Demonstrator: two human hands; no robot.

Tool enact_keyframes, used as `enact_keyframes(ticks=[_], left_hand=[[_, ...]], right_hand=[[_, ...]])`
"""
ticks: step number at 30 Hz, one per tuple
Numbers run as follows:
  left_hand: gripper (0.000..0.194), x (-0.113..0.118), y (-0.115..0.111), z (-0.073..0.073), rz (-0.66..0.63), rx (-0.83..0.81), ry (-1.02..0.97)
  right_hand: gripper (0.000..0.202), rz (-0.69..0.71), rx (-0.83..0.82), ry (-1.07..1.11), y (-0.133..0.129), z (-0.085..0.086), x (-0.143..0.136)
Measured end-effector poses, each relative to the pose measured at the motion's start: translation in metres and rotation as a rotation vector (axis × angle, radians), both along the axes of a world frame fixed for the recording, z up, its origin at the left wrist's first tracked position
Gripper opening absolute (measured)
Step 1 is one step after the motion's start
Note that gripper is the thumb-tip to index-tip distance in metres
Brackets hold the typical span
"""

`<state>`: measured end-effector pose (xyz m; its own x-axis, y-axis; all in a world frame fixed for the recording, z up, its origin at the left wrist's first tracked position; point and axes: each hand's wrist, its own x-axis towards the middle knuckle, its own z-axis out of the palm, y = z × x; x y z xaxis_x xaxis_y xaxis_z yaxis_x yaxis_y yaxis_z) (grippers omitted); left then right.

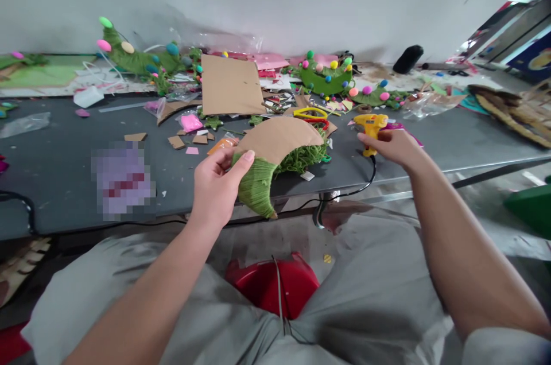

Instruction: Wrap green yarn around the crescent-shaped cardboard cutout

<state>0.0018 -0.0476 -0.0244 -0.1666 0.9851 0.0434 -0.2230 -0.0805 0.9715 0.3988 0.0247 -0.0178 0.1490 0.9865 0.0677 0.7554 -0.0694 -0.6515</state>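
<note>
My left hand (219,184) grips a cardboard crescent (279,136) between thumb and fingers. Green yarn (257,184) is wrapped round the crescent's lower left end, while the rest is bare brown cardboard. Behind its right part lies a heap of loose green yarn (303,157). Over the table's right half, my right hand (394,146) has its fingers closed on a yellow glue gun (371,124), whose black cord hangs off the table's front edge. Scissors with red and yellow handles (310,113) lie just behind the crescent.
On the grey table (181,173) are a cardboard sheet (231,85), cardboard scraps (176,142), a pink packet (190,122) and a blurred purple item (123,178). Green crescents with coloured balls (326,81) stand at the back. A red stool (275,284) shows below.
</note>
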Motion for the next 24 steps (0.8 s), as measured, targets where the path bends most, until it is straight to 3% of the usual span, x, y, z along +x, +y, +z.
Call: enact_keyframes(ticks=[4, 6, 10, 14, 18, 24], left_hand=[[0.025, 0.001, 0.001, 0.000, -0.012, -0.005, -0.029], [0.026, 0.000, 0.003, 0.000, 0.002, -0.015, -0.038], [0.028, -0.004, 0.005, 0.000, 0.030, -0.041, -0.039], [0.031, -0.006, 0.007, -0.001, 0.025, -0.073, -0.065], [0.033, -0.005, 0.007, -0.001, 0.038, -0.095, -0.100], [0.031, -0.002, 0.004, 0.000, 0.002, -0.104, -0.107]], right_hand=[[0.032, -0.313, 0.029, 0.086, 0.024, -0.016, -0.015], [0.025, -0.341, 0.055, 0.209, 0.024, -0.012, -0.023], [0.019, -0.116, 0.029, 0.489, 0.001, 0.008, -0.046], [0.021, 0.128, -0.090, 0.598, -0.034, 0.022, -0.080], [0.021, 0.401, -0.121, 0.524, -0.062, 0.028, -0.113], [0.019, 0.625, -0.109, 0.326, -0.077, 0.032, -0.145]])
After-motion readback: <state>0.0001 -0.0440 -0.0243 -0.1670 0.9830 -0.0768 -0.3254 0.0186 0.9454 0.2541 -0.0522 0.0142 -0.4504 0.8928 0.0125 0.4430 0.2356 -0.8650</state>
